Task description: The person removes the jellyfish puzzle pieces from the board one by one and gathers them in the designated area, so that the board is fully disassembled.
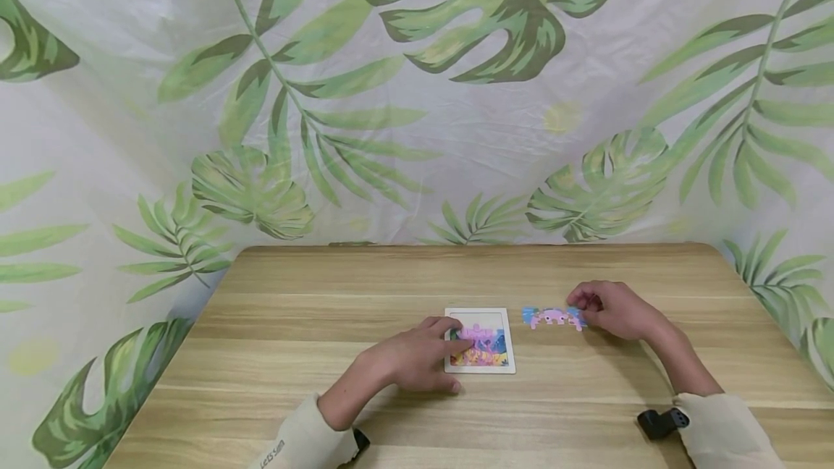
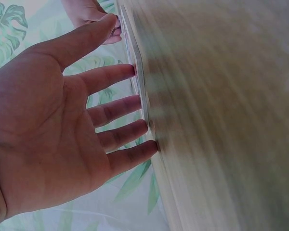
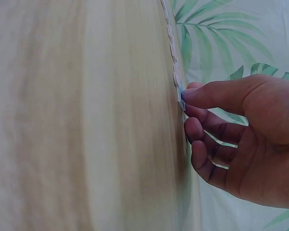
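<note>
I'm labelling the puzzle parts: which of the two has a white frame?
The board, under the left hand's fingers: white borders its picture. The strip, pinched by the right hand, has no frame.

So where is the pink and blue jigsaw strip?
In the head view, the strip lies on the wooden table, right of the white-bordered square board, the right hand at its right end.

beige sleeves [image 1: 730, 429], dark lettering [image 1: 272, 454] on the left one, black wrist-worn cameras [image 1: 661, 423]
</note>
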Demonstrator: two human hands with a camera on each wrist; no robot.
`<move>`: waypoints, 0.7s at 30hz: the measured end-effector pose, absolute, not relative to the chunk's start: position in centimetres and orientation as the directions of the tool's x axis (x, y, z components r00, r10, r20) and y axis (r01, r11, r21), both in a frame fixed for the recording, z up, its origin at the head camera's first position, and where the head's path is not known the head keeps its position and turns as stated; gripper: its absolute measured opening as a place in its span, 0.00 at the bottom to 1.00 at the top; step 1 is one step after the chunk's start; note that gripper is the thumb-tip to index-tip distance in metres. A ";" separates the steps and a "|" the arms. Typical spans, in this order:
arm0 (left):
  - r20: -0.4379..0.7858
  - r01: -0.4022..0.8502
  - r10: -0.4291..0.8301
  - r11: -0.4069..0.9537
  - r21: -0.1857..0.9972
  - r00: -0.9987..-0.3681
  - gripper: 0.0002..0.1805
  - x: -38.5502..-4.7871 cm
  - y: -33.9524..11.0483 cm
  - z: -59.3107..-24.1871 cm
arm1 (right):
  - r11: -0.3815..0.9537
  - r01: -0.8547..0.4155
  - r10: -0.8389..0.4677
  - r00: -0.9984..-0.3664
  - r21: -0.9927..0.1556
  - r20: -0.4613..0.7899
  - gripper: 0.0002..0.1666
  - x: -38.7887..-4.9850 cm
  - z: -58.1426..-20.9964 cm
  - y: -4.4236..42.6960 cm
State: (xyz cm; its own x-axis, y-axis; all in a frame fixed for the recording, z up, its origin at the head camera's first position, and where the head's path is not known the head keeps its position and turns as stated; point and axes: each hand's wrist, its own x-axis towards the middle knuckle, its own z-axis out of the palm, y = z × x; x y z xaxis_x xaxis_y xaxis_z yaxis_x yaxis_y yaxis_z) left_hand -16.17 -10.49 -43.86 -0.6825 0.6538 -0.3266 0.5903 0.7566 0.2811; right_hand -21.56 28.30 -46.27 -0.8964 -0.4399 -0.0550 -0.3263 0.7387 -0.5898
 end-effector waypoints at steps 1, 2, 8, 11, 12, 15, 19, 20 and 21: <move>-0.325 0.591 0.655 0.756 0.281 -0.682 0.39 -16.2 -10.5 -43.9 | 0.738 -0.326 -0.440 -0.896 -0.591 -0.055 0.11 -21.6 -46.3 28.3; -0.324 0.592 0.655 0.755 0.281 -0.682 0.39 -16.2 -10.5 -43.9 | 0.738 -0.326 -0.440 -0.896 -0.591 -0.055 0.11 -21.6 -46.2 28.3; -0.321 0.589 0.651 0.759 0.278 -0.687 0.39 -16.1 -10.6 -43.8 | 0.736 -0.329 -0.442 -0.896 -0.592 -0.051 0.11 -21.6 -46.3 28.2; -0.323 0.589 0.649 0.761 0.274 -0.688 0.39 -16.1 -10.6 -43.8 | 0.740 -0.324 -0.434 -0.899 -0.590 -0.051 0.11 -21.6 -46.2 28.1; -0.324 0.588 0.649 0.760 0.275 -0.688 0.39 -16.1 -10.6 -43.9 | 0.741 -0.322 -0.431 -0.901 -0.589 -0.049 0.11 -21.6 -46.1 28.1; -0.324 0.590 0.652 0.758 0.279 -0.685 0.39 -16.1 -10.6 -43.9 | 0.745 -0.326 -0.423 -0.905 -0.582 -0.035 0.10 -21.5 -45.9 27.9; -0.321 0.588 0.659 0.752 0.298 -0.680 0.38 -16.2 -10.8 -43.8 | 0.731 -0.353 -0.436 -0.900 -0.584 -0.001 0.11 -21.4 -45.5 27.1; -0.318 0.585 0.659 0.752 0.305 -0.682 0.37 -16.2 -10.9 -43.8 | 0.725 -0.358 -0.440 -0.898 -0.589 0.004 0.11 -21.4 -45.4 26.8; -0.315 0.582 0.659 0.752 0.311 -0.683 0.37 -16.2 -11.0 -43.8 | 0.716 -0.359 -0.444 -0.896 -0.598 0.006 0.11 -21.4 -45.3 26.4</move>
State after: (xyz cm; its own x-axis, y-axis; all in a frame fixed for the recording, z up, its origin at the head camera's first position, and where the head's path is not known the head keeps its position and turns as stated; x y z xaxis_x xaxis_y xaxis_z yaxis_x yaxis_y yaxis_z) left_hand -16.16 -11.03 -43.77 -0.6829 0.6590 -0.3153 0.5816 0.7516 0.3112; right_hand -21.38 26.38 -45.28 -0.8958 -0.4444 0.0058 -0.3592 0.7162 -0.5983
